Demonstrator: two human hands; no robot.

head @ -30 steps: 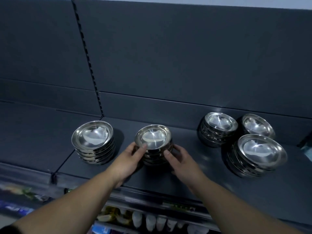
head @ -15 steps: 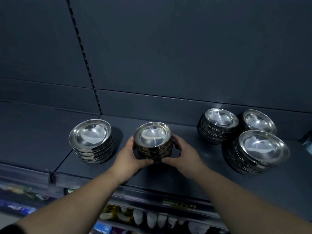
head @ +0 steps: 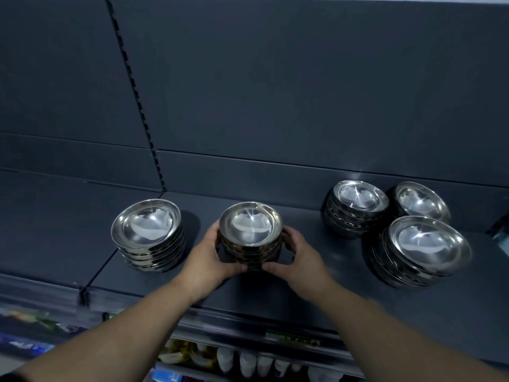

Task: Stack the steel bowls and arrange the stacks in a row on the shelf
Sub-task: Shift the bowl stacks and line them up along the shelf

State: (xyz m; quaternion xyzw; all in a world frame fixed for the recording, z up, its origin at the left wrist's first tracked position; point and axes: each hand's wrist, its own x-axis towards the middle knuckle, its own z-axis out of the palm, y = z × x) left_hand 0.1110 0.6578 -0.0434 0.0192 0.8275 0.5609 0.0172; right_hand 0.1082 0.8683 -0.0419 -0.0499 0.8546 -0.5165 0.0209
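Nearest, under the shelf edge: a lower tier with a row of pale bottles, blurred. Your forearms reach up over the shelf. Your left hand and right hand both wrap the middle stack — thumbs nearly meeting at its front base, fingers curled round the sides. That stack looks seated on the shelf deck: steel bowls nested mouth-up, several deep, count unclear. The left stack stands apart on the same line, nested the same way. On the right there is a front stack, then two behind it — back-left stack and back-right stack — all three clustered close. A dark back panel stands behind everything.
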